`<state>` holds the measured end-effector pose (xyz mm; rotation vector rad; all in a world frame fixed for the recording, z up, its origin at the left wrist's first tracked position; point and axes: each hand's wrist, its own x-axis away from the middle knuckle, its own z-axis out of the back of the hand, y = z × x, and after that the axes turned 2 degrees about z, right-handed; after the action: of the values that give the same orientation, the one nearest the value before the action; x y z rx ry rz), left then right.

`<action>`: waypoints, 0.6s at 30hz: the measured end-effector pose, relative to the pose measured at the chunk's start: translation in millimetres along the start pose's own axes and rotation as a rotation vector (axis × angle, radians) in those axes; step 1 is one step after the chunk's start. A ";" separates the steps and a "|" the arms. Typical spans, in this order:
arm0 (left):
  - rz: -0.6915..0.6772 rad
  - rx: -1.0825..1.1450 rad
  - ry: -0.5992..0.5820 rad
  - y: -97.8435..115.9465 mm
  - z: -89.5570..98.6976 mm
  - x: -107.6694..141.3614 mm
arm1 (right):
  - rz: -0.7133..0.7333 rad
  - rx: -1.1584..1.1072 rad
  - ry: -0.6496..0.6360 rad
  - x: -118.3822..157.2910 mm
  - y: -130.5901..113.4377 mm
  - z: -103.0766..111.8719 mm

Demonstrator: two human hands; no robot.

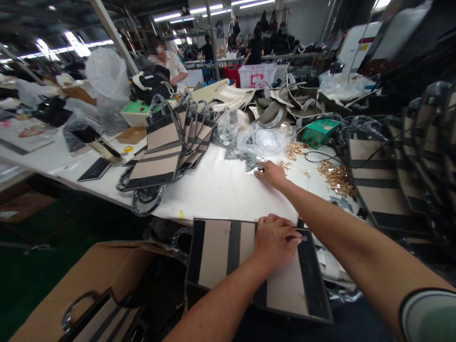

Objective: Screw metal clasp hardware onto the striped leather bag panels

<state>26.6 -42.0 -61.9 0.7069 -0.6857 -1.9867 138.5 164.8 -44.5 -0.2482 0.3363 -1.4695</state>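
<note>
A white table point(221, 187) crosses the workshop. The left hand point(276, 242) presses on a beige-and-black panel point(288, 289) at its near edge — fingers bent close together. The right hand point(272, 175) reaches small metal pieces point(252, 166) — I cannot tell if it pinches one. Beyond lies clear plastic point(265, 140).

You can read no text, brand or number here. Ahead of you, at the far side of the workspace, the white crate point(266, 71) bears a bold red marking point(257, 80) on its front, but its characters are too blurred to make out. To your upper right, a small yellow patch point(364, 47) shows on the pale equipment point(351, 52), and any print on it is too small to tell. On the flat brown cardboard point(30, 205) at your far left, you see a whitish patch point(9, 214), also illegible.
</note>
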 end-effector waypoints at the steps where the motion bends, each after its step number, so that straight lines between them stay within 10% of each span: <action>1: 0.001 0.000 0.001 -0.1 0.0 0.2 | 0.004 -0.005 -0.004 -1.7 -2.2 -0.1; 13: -0.019 -0.053 -0.007 -1.8 0.6 -0.1 | 0.006 -0.221 0.074 4.4 -6.6 19.2; 18: -0.036 -0.074 -0.027 1.6 2.6 -3.7 | -0.026 -0.440 0.087 49.7 2.7 48.6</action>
<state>27.3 -39.0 -58.2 0.6537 -0.6160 -2.0464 162.3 113.6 -3.9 -0.5430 0.7300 -1.4219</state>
